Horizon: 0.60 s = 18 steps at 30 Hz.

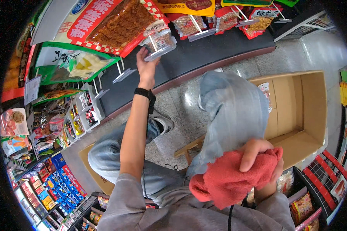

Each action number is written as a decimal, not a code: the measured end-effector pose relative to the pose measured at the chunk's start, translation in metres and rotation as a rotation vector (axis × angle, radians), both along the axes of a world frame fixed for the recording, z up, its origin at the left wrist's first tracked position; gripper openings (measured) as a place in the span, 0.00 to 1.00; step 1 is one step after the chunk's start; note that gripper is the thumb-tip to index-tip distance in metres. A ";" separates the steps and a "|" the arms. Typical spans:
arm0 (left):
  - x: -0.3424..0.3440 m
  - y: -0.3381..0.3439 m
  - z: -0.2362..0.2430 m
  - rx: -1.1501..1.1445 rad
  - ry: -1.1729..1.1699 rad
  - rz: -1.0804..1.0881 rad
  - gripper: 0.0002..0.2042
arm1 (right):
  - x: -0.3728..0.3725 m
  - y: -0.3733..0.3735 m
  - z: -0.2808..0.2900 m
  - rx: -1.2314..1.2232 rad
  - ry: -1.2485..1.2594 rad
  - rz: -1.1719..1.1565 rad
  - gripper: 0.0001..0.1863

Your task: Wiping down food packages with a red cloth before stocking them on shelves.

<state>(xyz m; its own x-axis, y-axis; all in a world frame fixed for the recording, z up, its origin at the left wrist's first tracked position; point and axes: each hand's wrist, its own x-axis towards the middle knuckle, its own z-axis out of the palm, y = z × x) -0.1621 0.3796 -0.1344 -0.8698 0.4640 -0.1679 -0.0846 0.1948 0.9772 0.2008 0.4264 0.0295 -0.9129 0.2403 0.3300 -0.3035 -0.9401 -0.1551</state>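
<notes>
My left hand [145,65] reaches up to a store shelf and holds a small clear packet of snacks [160,41] hanging on a peg hook with a clear tag. A black band sits on that wrist. My right hand [260,158] is low at the right, fingers closed over a bunched red cloth [229,181] held near my knee. I am crouching in pale blue jeans on a speckled stone floor.
An open cardboard box [300,111] lies on the floor at right. A large red-checked snack bag [115,25] and green bag [71,61] hang above left. Shelves of packets fill the left side, a wire basket rack [327,173] the lower right.
</notes>
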 end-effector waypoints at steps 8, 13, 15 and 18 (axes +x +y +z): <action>-0.017 0.023 -0.032 0.050 0.246 -0.117 0.21 | 0.034 0.013 -0.007 0.009 -0.079 0.019 0.39; -0.024 0.001 -0.031 0.006 0.080 -0.137 0.11 | 0.025 0.007 0.007 -0.042 -0.126 -0.114 0.33; -0.022 -0.010 -0.027 0.033 0.085 -0.208 0.09 | 0.025 0.007 0.006 -0.071 -0.113 -0.092 0.33; -0.015 -0.015 -0.013 0.087 -0.081 -0.250 0.11 | 0.027 0.008 0.003 -0.116 -0.110 -0.069 0.33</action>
<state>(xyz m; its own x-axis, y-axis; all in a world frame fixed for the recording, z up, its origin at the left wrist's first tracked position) -0.1771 0.3645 -0.1474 -0.7120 0.6781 -0.1820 -0.1228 0.1349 0.9832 0.2274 0.4339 0.0322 -0.9222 0.3339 0.1950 -0.3547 -0.9313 -0.0828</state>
